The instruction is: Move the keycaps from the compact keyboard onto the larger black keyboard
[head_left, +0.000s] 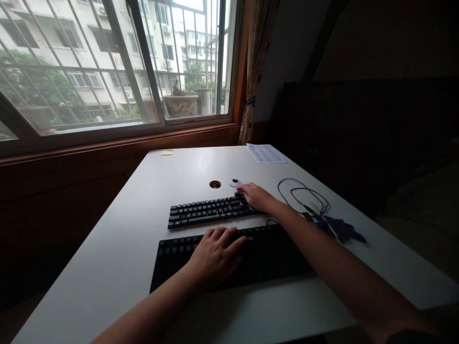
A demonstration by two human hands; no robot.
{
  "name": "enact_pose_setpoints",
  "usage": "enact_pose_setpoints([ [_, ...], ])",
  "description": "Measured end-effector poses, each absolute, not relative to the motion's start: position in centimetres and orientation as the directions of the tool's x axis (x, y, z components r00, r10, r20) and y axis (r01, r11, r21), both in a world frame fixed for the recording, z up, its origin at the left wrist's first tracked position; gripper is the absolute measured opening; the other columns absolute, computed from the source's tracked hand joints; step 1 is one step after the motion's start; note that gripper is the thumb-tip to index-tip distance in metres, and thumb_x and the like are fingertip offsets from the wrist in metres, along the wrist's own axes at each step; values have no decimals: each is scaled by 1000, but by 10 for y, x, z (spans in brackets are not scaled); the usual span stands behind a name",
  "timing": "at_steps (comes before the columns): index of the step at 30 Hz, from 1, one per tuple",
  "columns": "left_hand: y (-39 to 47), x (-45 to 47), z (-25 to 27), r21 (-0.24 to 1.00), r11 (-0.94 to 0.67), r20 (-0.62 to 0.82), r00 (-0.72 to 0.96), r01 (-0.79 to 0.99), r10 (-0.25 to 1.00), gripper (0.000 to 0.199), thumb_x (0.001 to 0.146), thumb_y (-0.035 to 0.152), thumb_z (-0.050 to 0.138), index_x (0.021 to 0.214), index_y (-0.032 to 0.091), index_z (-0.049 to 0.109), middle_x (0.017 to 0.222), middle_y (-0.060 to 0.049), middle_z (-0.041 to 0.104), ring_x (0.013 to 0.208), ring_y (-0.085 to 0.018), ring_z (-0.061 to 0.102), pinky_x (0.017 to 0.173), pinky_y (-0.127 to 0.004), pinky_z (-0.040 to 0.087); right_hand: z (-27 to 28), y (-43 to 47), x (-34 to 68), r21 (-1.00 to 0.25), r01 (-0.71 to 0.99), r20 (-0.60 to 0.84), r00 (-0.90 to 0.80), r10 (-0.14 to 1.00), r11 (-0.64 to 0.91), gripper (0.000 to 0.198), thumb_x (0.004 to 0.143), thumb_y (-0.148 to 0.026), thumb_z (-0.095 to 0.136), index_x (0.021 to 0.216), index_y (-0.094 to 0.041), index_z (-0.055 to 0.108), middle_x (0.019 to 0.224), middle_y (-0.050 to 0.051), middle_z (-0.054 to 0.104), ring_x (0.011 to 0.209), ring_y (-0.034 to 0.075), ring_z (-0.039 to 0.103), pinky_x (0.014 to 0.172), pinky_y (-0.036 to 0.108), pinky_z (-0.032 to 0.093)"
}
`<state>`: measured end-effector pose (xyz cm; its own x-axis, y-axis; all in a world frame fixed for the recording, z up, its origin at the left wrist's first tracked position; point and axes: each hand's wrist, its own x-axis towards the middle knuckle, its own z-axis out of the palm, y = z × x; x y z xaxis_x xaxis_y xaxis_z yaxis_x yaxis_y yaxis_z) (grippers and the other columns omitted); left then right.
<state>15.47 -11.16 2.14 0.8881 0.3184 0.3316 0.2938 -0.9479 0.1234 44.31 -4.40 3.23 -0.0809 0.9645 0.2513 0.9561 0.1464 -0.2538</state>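
Observation:
My left hand [214,255] rests on the near black keyboard [172,267], fingers spread over its upper rows. Much of that keyboard's lower part is too dark to make out single keys. Behind it lies a second black keyboard [204,211], shorter in view, with several rows of keys. My right hand [256,197] is at this far keyboard's back right corner and hides its right end. Thumb and index finger come together there above a small dark key; whether they grip it is too small to tell. Just beyond the fingertips sits a small round white object [234,182] with a dark centre.
On the white table [118,229] a cable hole [215,184] lies behind the far keyboard. A looped black cable [304,184] and a purple cloth-like item [340,229] lie right of my right forearm. Printed paper [267,153] and a yellow note [167,152] lie at the far edge.

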Motion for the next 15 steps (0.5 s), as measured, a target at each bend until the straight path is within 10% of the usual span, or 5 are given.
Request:
enact_pose_setpoints([
  [15, -111, 154, 21, 122, -948, 328, 889, 295, 319, 48, 97, 41, 54, 144, 29, 48, 147, -9, 49, 124, -31, 50, 102, -49, 44, 27, -32, 433, -222, 965, 229, -89, 969, 141, 36, 93, -9, 50, 120, -23, 68, 129, 8, 68, 121, 22, 61, 106, 36, 45],
])
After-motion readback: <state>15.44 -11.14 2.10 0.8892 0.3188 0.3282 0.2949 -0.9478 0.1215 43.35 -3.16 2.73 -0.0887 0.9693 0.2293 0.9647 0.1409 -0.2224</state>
